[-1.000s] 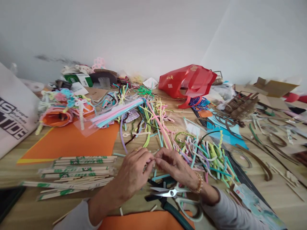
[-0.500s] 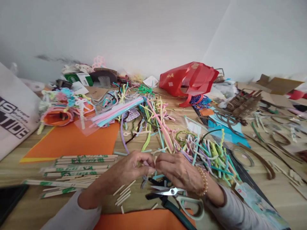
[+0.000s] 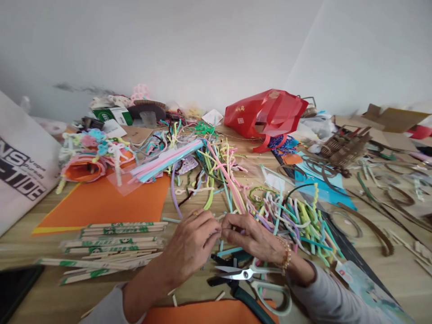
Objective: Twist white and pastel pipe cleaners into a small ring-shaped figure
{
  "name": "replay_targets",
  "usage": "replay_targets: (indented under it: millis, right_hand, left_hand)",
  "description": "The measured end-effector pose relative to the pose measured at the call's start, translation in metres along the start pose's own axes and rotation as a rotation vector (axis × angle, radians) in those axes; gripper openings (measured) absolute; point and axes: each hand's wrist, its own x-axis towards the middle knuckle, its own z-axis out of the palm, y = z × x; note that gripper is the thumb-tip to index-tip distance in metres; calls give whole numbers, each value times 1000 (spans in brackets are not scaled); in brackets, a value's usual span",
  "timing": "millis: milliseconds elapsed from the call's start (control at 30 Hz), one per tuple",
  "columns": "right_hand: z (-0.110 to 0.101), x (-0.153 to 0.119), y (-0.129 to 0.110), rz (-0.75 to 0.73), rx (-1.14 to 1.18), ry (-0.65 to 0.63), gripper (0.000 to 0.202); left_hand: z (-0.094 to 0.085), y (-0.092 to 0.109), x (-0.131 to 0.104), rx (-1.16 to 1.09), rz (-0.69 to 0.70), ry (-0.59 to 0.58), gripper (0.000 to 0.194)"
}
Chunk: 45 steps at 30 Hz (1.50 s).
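The left hand (image 3: 194,243) and right hand (image 3: 248,236) meet at the fingertips, thumbs and forefingers drawn into a near-closed pinch; whether anything sits between them cannot be told. Just on the person's side of that grip, pale-handled scissors (image 3: 246,273) lie part-open over a dark-handled tool (image 3: 251,303). Right of the grip spreads a tangle of fuzzy stems (image 3: 300,220); left, wrapped chopsticks (image 3: 114,247); well beyond it, a red bag (image 3: 246,118).

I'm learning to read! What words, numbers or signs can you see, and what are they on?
"NS": white bag, cut off at the edge.
"Vogue", then probably "pursuit": same bag.
"TIDE": same bag.
Too small or blurred: red bag, green box, wrapped sticks, card.
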Motion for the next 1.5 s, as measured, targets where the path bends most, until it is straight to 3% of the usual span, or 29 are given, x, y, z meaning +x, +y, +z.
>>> replay_targets:
  millis: [167, 433, 633, 800, 900, 1100, 1300, 1500]
  right_hand:
    - [1, -1, 4, -69, -144, 26, 13]
    - [13, -3, 9, -221, -290, 153, 10]
    - [6, -5, 5, -316, -414, 62, 17]
    - [1, -6, -1, -412, -459, -31, 22]
    - [2, -6, 0, -365, -384, -6, 19]
    - [4, -3, 5, -105, -56, 143, 15]
    - [2, 0, 0, 89, 349, 81, 29]
    - [12, 0, 7, 99, 521, 9, 33]
  left_hand:
    - [4, -4, -2, 75, 76, -35, 19]
    - [-1, -6, 2, -76, -47, -106, 17]
    - [-11, -7, 8, -334, -219, -241, 14]
    - [-21, -7, 10, -566, -275, -314, 10]
    - [-19, -10, 8, -661, -343, -317, 11]
    - [-5, -24, 5, -909, -475, -299, 16]
    - [-2, -31, 5, -1074, -470, -321, 16]
    - [-4, -26, 6, -1071, -444, -284, 14]
